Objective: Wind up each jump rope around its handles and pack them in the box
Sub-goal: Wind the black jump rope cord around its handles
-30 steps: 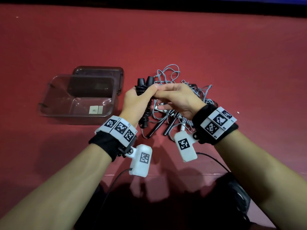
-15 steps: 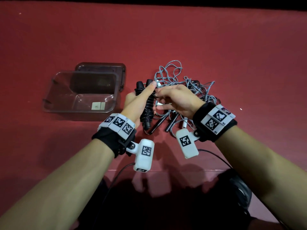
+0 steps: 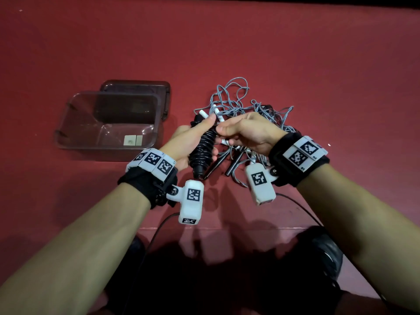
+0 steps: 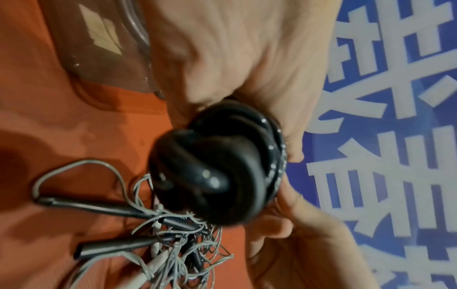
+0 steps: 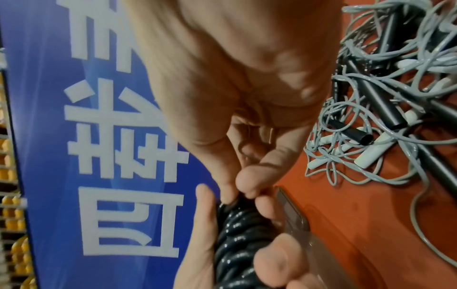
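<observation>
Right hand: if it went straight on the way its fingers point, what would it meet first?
The right hand points left, its fingertips at the top of the wound black jump rope gripped in the left hand. It would likely press into that bundle first.

The box stands open-topped, its lid behind; the rope tangle lies right of the box, bare cloth beyond.

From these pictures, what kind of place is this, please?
Probably an indoor work table set up for a recording, not a home. A red tablecloth covers it, a blue banner with large white characters hangs behind, and both hands wear wrist cameras.
</observation>
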